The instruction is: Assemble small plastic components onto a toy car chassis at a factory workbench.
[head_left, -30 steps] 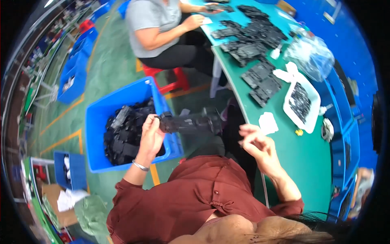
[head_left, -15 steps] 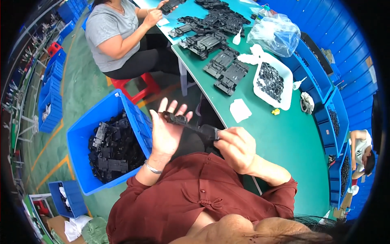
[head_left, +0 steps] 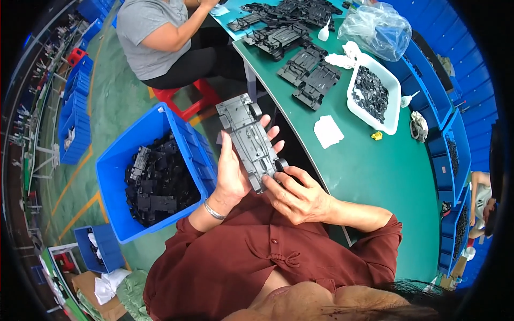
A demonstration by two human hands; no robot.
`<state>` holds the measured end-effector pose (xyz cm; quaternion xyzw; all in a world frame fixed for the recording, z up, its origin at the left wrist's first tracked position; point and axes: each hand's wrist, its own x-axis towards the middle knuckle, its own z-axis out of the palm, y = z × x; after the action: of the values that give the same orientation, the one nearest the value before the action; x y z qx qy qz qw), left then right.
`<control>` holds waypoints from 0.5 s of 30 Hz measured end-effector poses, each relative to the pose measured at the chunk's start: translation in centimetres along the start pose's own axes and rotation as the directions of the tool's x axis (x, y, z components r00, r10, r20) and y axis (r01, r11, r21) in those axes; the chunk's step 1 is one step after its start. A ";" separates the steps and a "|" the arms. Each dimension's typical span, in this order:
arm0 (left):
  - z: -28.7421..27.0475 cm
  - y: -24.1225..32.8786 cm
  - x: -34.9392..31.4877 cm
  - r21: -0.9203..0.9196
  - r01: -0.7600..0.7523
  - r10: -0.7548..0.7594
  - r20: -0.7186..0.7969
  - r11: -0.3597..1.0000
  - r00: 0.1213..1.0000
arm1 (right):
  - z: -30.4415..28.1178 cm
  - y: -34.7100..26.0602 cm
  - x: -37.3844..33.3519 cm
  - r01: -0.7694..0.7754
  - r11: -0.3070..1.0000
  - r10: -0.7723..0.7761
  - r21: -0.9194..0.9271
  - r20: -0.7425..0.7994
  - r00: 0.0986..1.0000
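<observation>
A toy-car chassis (head_left: pixel 246 134), dark grey plastic with black wheels along one side, is held up in front of me between both hands. Its flat face is turned up toward me, and it lies aslant. My left hand (head_left: pixel 233 174) supports it from behind, thumb along the left edge, fingertips showing past the right edge. At the lower end, by a wheel, the fingers of my right hand (head_left: pixel 300 198) grip it. To the left, a blue bin (head_left: pixel 110 195) holds a heap of similar black chassis (head_left: pixel 155 203). More chassis (head_left: pixel 310 77) lie on the green table (head_left: pixel 375 182).
On the table stand a white tray (head_left: pixel 396 107) of small black parts, white squeeze bottles (head_left: pixel 324 33), a paper sheet (head_left: pixel 327 132) and a clear plastic bag (head_left: pixel 375 32). Blue part bins (head_left: pixel 444 182) line the right edge. A co-worker (head_left: pixel 152 37) sits on a red stool (head_left: pixel 195 104).
The chassis has turned from edge-on to showing its flat face. My right hand has shifted down and slightly left along it; the left fingers now wrap behind it. The view has shifted slightly.
</observation>
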<state>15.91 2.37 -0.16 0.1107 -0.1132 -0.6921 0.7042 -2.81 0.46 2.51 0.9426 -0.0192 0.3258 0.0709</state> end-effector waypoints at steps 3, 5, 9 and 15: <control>-0.1 -0.4 -0.6 0.068 0.040 -0.040 0.001 0.997 0.999 | 0.0 -0.1 -0.2 0.001 1.000 -0.001 0.004 0.021 1.000; -1.1 -0.5 -1.0 0.057 0.086 -0.089 0.054 0.995 0.995 | 0.1 -0.1 -0.2 -0.001 1.000 0.001 0.019 0.036 0.999; -1.9 -0.8 -1.4 0.231 0.052 -0.043 -0.045 0.972 0.998 | -0.4 0.3 -0.2 -0.211 0.896 0.236 0.391 -0.015 0.972; -1.2 -2.7 -3.1 0.316 0.006 -0.002 -0.011 0.949 1.000 | -0.7 3.7 2.0 -0.574 0.076 0.762 0.816 0.323 0.561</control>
<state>13.70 5.41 -2.11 0.2259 -0.2185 -0.6658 0.6767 -2.01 -3.06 4.72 0.6816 -0.2767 0.3679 -0.5687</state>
